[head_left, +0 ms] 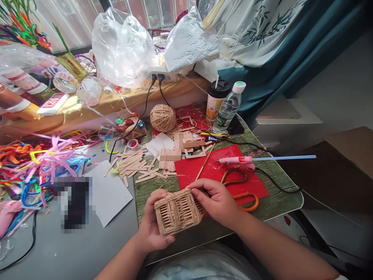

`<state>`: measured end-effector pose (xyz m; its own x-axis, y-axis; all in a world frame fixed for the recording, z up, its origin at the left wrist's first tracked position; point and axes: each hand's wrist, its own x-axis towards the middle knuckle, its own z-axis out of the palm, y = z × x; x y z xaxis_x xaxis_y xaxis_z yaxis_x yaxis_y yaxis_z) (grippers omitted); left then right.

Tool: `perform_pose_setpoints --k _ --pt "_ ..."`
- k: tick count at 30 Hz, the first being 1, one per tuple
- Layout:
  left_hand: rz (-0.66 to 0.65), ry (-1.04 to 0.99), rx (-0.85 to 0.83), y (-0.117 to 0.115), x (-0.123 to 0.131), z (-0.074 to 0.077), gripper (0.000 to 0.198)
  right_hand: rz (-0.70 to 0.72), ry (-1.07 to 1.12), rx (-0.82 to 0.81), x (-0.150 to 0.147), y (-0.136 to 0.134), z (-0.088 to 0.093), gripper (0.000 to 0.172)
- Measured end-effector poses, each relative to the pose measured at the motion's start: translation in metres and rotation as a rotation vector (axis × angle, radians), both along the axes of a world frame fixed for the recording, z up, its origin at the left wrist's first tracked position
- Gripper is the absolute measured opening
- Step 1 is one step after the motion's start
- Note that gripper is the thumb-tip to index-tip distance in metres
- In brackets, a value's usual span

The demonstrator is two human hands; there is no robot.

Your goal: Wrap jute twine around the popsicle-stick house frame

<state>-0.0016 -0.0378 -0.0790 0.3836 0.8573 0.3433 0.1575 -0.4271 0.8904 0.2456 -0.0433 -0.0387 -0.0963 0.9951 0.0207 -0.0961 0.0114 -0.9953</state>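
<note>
The left hand (151, 225) is curled around the nine-o'clock end of the box (175, 214), its fingers and thumb spread only as wide as the box and clamped on it. The right hand (217, 202) has thumb and forefinger pressed together at the one-o'clock corner; I cannot tell whether they pinch a loose strand. The box is rectangular, with thick, fibrous twine along its edges, close thin ribs and one doubled middle band. From it, one round twine ball (162, 118) lies between eleven and twelve o'clock, many flat, round-ended wooden sticks (132, 165) at ten, one plastic glue gun (237, 160) at two, and one pair of scissors (247, 194), two metallic-looking handle loops showing, toward three, overlapping one smooth red sheet (186, 171).
</note>
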Motion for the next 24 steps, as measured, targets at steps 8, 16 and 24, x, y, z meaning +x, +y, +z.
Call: perform_pose_setpoints --k 8,16,24 --pt "-0.148 0.134 -0.277 -0.001 -0.013 0.002 0.081 0.032 -0.415 0.169 0.004 0.001 0.013 0.017" --pt "-0.003 0.447 0.002 -0.013 0.005 0.073 0.110 0.095 -0.570 0.329 -0.018 -0.001 0.022 0.018" --pt "0.018 0.376 0.126 -0.010 0.016 0.060 0.080 0.117 -0.307 -0.027 -0.009 -0.004 0.021 0.014"
